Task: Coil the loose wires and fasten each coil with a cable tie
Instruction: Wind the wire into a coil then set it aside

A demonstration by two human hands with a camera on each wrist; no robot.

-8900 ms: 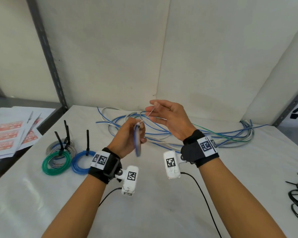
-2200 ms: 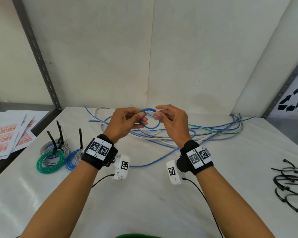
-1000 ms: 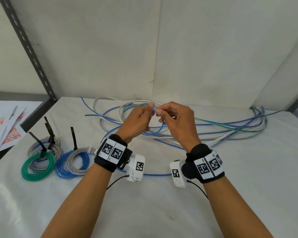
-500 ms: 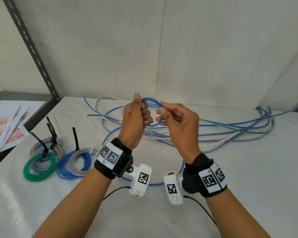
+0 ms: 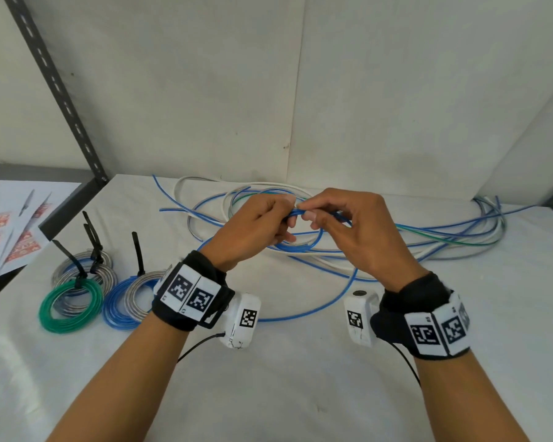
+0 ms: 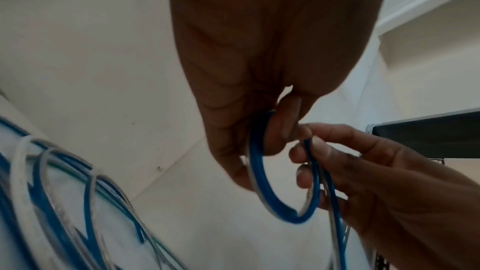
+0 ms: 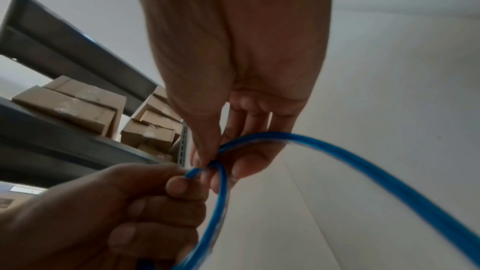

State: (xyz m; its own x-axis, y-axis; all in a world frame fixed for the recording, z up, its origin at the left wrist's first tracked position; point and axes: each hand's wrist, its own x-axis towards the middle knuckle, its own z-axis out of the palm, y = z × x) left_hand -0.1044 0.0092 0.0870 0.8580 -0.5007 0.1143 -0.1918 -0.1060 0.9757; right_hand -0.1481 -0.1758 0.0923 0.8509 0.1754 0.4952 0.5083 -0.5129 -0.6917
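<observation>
Both hands meet above the white table, working a blue wire point(image 5: 297, 247) into a small coil point(image 6: 262, 176). My left hand point(image 5: 256, 228) grips the coil, its thumb through the loop. My right hand point(image 5: 348, 228) pinches the wire point(image 7: 218, 149) between thumb and fingers right beside the left fingertips. The wire's free length point(image 5: 304, 315) trails down over the table between my wrists. Behind the hands lies a pile of loose blue, white and green wires point(image 5: 444, 237).
Several finished coils sit at the left: a green one point(image 5: 71, 306), grey ones point(image 5: 87, 272) and a blue-and-grey one point(image 5: 128, 298), each with an upright black cable tie point(image 5: 138, 253). Printed sheets point(image 5: 7, 231) lie on the far-left shelf past a dark metal upright point(image 5: 61, 90).
The hands have dropped lower and come together. The loop that stood up between them half a second ago now lies flatter in the left hand's grip, with the right hand pinching beside it.
</observation>
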